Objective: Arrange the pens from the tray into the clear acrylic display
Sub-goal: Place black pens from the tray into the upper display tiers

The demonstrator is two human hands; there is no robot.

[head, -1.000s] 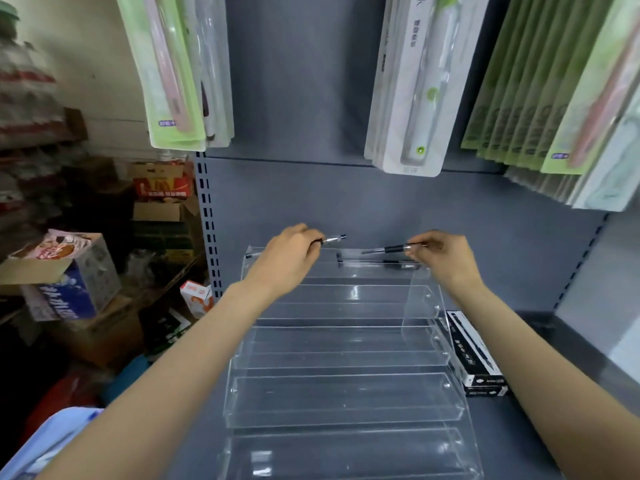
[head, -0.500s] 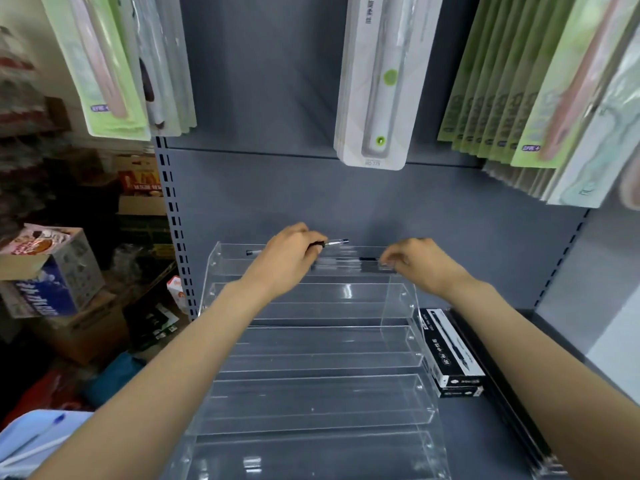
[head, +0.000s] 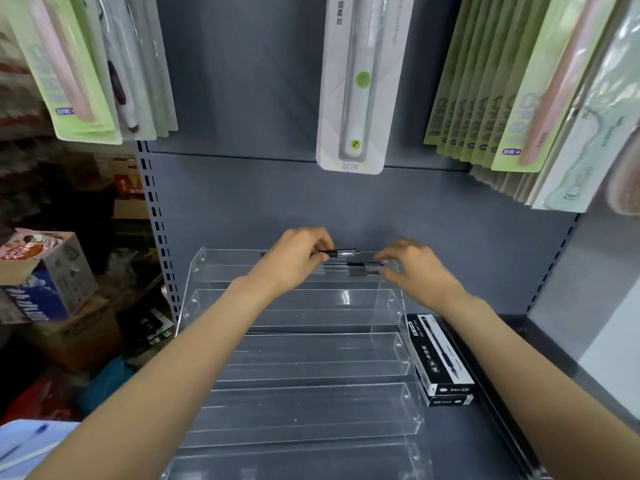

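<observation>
Two hands work at the top tier of the clear acrylic display [head: 294, 344]: the left hand [head: 294, 259] pinches a pen [head: 341, 252], the right hand [head: 414, 268] hovers slack-fingered over pens [head: 360, 268] lying there.

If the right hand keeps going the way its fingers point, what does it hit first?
The right hand points left along the display's top tier, so probably the pens lying there, at its fingertips. Depth is unclear.
</observation>
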